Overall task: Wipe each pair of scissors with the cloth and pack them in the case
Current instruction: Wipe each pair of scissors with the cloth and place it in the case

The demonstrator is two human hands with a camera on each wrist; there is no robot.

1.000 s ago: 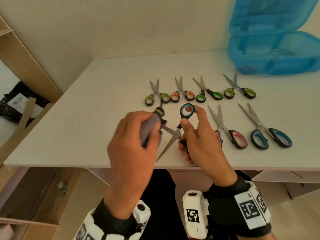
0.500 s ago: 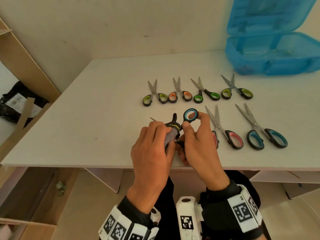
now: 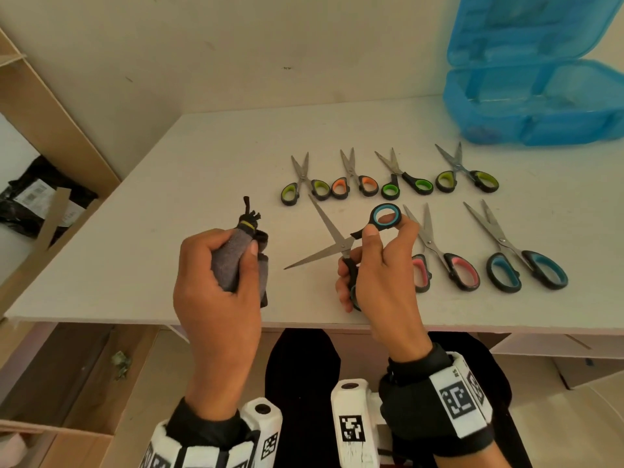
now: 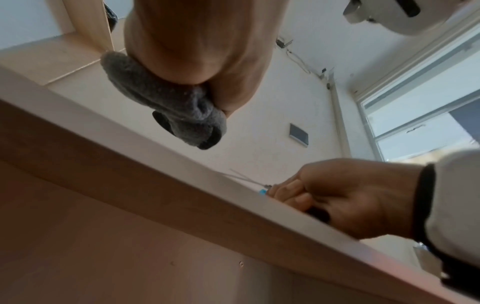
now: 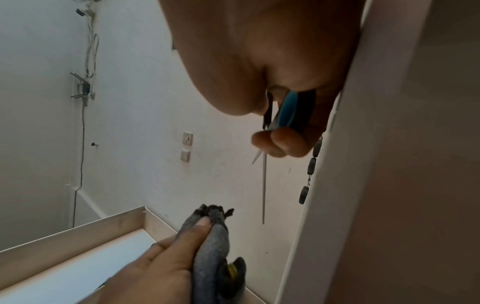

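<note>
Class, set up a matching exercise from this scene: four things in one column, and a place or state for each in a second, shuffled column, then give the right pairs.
Things
1. grey cloth
2. blue-ringed scissors
3. blue case
4. orange-handled scissors

Places or states
A. lid open, at the table's far right
B. lying in the far row on the table
C. bunched in the left hand
D. blades spread, held in the right hand

Pairs: 1-C, 2-D, 3-A, 4-B

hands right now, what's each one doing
Left hand: closed around the grey cloth.
Right hand: gripping the blue-handled scissors, blades spread open.
</note>
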